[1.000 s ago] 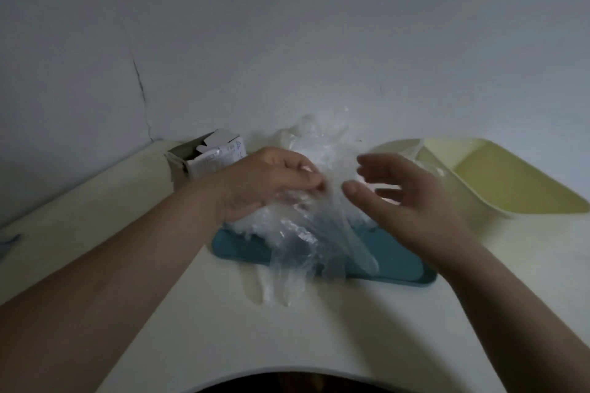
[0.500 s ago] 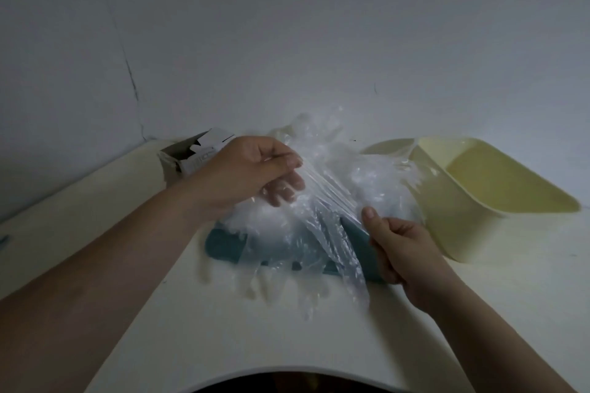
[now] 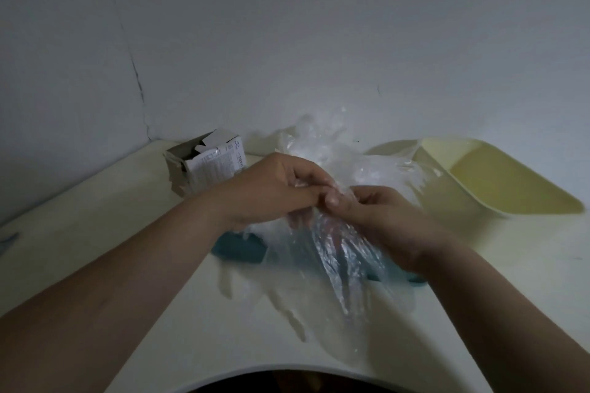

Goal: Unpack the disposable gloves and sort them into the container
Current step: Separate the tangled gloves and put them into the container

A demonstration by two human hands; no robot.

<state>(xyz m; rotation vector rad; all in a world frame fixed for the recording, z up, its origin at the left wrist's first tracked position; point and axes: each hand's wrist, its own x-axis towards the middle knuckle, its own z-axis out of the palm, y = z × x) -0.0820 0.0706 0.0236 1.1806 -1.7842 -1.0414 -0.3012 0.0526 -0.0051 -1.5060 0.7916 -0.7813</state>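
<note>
- Disposable gloves (image 3: pixel 332 153): clear plastic, a crumpled heap at mid-counter (image 3: pixel 95 220), lying over a teal tray (image 3: pixel 238 249).
- Single glove (image 3: pixel 344 258): drawn out of the heap and hanging toward the near edge, its lower end spread on the counter.
- Left hand (image 3: pixel 274 188): fingers (image 3: pixel 303 198) curled, pinching the top of the glove.
- Right hand (image 3: pixel 380 220): thumb and fingers grasping the same film, touching the left hand.
- Container (image 3: pixel 498 188): pale yellow, open, just beside the heap on its right.
- Cardboard box (image 3: pixel 207 163): torn open, left of the heap, near the wall (image 3: pixel 287 41).
</note>
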